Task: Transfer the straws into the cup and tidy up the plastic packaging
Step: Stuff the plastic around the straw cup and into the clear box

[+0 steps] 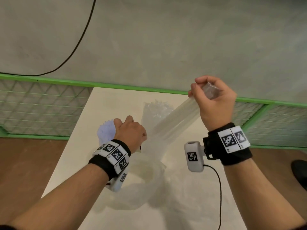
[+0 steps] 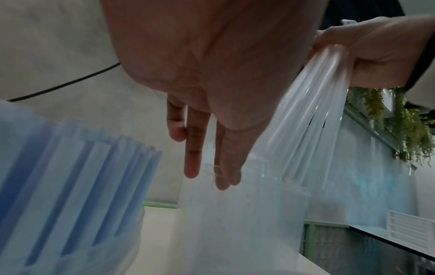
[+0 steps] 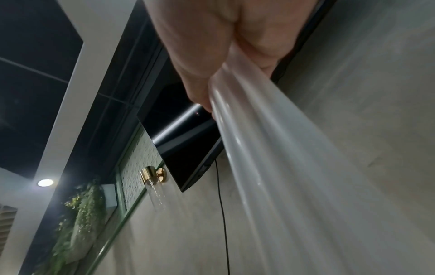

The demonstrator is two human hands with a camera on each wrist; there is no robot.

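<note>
Clear straws (image 1: pixel 176 120) slant from raised right hand (image 1: pixel 214 102) down toward clear cup (image 2: pixel 242 214) on white table (image 1: pixel 191 205). Right hand clenched round upper ends of straws, crumpled plastic packaging (image 1: pixel 210 91) also in its grip. Left hand (image 1: pixel 131 131) low beside cup, fingers (image 2: pixel 191 148) straight, relaxed, reaching cup rim; contact unclear. Blue straws (image 1: pixel 106 131) in container just left of left hand.

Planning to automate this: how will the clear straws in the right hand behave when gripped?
The straws probably feel light and smooth, since the right hand holds the bundle by one end. In the left wrist view they fan apart below the grip, so some may slip loose.
</note>
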